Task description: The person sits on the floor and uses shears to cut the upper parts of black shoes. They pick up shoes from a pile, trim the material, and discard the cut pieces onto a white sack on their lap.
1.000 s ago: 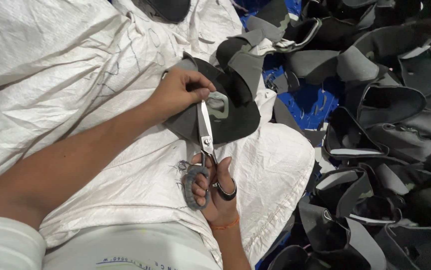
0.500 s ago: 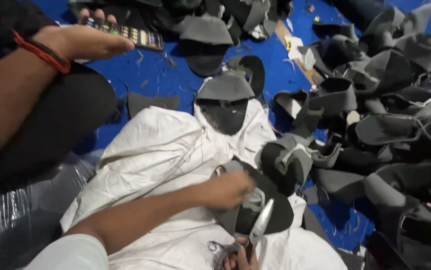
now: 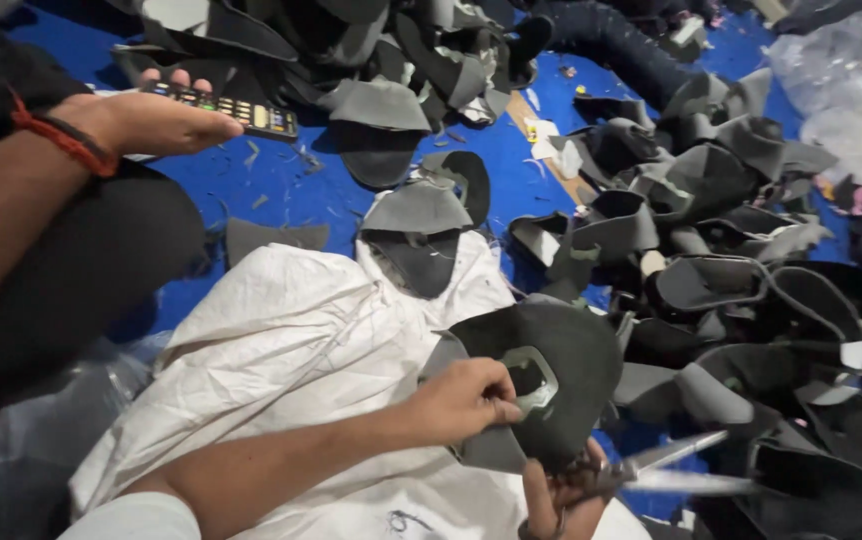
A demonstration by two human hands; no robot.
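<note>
My left hand point(image 3: 463, 400) grips a black and grey shoe-upper piece point(image 3: 561, 360) with a cut-out opening, holding it above a white woven sack point(image 3: 291, 330). My right hand point(image 3: 556, 492), low at the bottom edge, holds metal scissors point(image 3: 676, 468) whose blades point right, just under the piece. Only part of the right hand shows.
A large heap of black and grey shoe uppers point(image 3: 741, 260) covers the right and top on a blue sheet point(image 3: 291, 190). At the upper left another person's hand point(image 3: 146, 120) with a red wrist thread holds a remote-like device point(image 3: 236, 108). Clear plastic point(image 3: 851, 80) lies at top right.
The view has tilted up and away from my lap. The scissors have swung from pointing up along the piece to pointing right. My left hand keeps its hold on the piece.
</note>
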